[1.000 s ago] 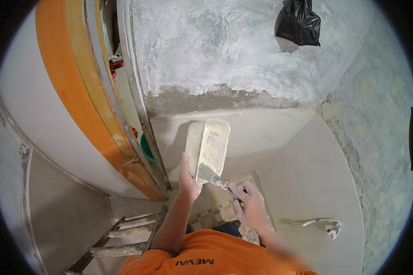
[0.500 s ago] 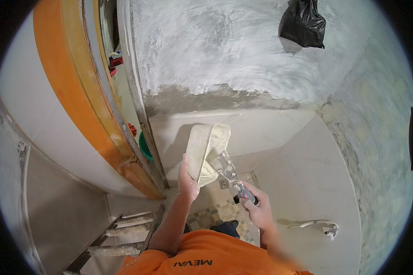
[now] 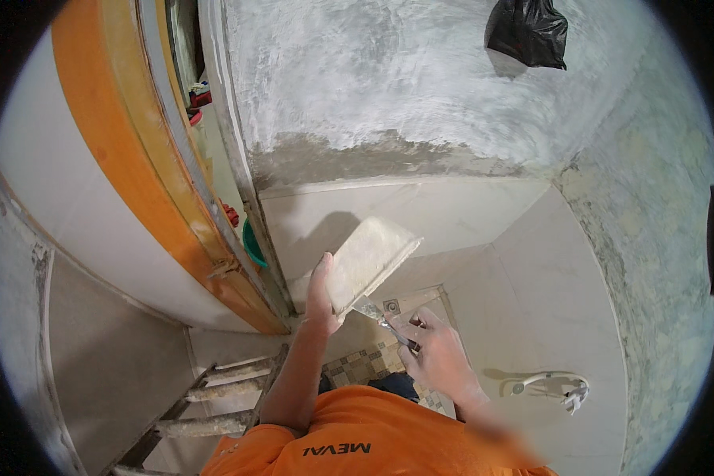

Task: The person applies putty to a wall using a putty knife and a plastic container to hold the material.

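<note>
My left hand (image 3: pixel 322 300) grips the lower left end of a pale rectangular mud pan (image 3: pixel 373 262), which is tilted so that its smooth outer side faces up. The pan's inside is turned away and hidden. In my right hand (image 3: pixel 436 353) is the handle of a putty knife (image 3: pixel 401 335). Its metal blade, smeared with white, reaches up to the pan's lower edge, and the blade's tip is out of sight behind the rim. Whitish dust coats both hands.
A wooden ladder (image 3: pixel 214 389) stands at lower left, beside an orange door edge (image 3: pixel 127 174). Ahead, the wall (image 3: pixel 373 71) is partly coated white, with a black plastic bag (image 3: pixel 527 33) hanging on it. A white hose (image 3: pixel 551 377) is fixed at right; a floor drain (image 3: pixel 390 306) lies below.
The pan has rolled to the right, so its inside no longer shows. My right hand has turned over, and the putty knife has moved from inside the pan to its lower edge.
</note>
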A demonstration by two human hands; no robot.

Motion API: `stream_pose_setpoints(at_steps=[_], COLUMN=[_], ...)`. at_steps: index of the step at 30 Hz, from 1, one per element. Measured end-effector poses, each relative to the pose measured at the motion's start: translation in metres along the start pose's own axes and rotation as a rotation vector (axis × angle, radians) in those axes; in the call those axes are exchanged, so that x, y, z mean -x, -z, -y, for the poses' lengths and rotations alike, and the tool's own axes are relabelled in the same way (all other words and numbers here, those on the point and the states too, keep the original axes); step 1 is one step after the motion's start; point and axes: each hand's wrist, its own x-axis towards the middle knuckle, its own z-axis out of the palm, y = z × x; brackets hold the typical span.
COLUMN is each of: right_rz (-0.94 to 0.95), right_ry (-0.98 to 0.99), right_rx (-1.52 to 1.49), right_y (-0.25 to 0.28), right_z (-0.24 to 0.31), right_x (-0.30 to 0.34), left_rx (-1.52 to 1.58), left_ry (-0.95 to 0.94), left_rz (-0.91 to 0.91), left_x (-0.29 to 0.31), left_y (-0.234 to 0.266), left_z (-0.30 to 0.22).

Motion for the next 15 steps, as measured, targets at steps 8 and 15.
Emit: stream_pose_setpoints(at_steps=[8, 15], right_rz=[0.226, 0.262], right_ry=[-0.005, -0.098], right_rx=[-0.354, -0.72], right_y=[0.006, 0.004], right_z=[-0.04, -0.08], right_x=[-0.029, -0.015], left_rx=[-0.001, 0.008], left_ry=[0.169, 0.243], left_rz=[-0.071, -0.058], left_x=[-0.02, -0.028], left_y=[0.016, 0.024], left_z=[0.006, 0.009])
